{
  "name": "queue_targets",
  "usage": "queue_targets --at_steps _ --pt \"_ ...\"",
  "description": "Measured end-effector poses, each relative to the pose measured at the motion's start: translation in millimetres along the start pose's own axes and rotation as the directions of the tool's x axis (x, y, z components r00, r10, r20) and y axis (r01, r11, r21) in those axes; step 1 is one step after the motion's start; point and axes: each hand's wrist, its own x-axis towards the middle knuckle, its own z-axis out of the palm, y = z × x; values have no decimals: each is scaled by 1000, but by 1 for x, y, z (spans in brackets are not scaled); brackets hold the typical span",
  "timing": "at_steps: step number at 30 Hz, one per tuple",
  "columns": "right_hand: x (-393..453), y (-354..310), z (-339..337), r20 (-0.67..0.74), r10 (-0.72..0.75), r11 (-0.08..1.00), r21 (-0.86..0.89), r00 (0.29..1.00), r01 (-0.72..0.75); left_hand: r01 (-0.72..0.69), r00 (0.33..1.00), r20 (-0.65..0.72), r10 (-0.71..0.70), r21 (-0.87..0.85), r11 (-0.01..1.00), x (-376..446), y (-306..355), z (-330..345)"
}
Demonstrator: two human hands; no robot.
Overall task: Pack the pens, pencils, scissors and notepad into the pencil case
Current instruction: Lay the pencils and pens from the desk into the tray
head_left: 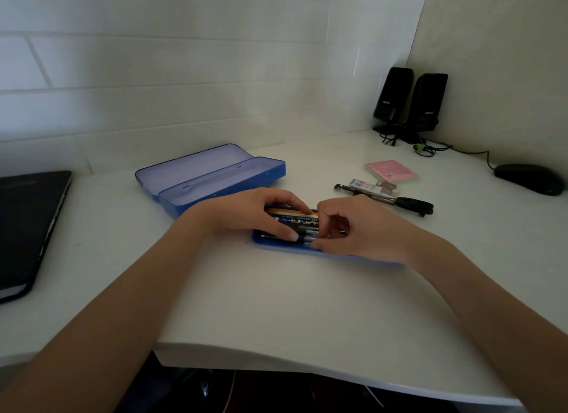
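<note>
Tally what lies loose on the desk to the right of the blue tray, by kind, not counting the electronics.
Pink notepad: 1
Scissors: 1
Black pen: 1
Eraser in a printed sleeve: 1
Small pinkish item, too blurred to name: 1
Total: 5

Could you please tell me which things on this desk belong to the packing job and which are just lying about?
Job: blue tray of pens, open case, pink notepad, scissors, loose pen, eraser.
Lying about: speakers, mouse, laptop.
</note>
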Motion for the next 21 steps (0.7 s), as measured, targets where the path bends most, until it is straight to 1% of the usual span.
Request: queue_targets --at_steps 4,6,9,11,13,17,21 --pt "2 2 1 -28 -2 1000 -28 1000 1 -2 1000 -1 2 25 1000 0 0 0" --pt "3 7 -4 -130 15 998 -63 991 -23 -7 1000 -1 7 32 999 0 0 0" --pt "3 22 -16 -312 90 988 -94 946 -125 -2 1000 1 2 31 1000 -1 1 0" --pt "1 32 -24 -372 146 966 -148 917 -214 -2 1000 -1 2 32 999 0 1 0" --pt "-2 40 -28 -390 205 939 -180 898 -293 -8 1000 -6 8 37 999 0 1 1" --pt "-2 50 -29 -388 285 895 -220 876 -389 -5 1000 -21 6 33 999 -1 0 1" --pt "0 57 -27 -400 313 822 -341 862 -456 -5 1000 -24 6 40 999 -1 0 1"
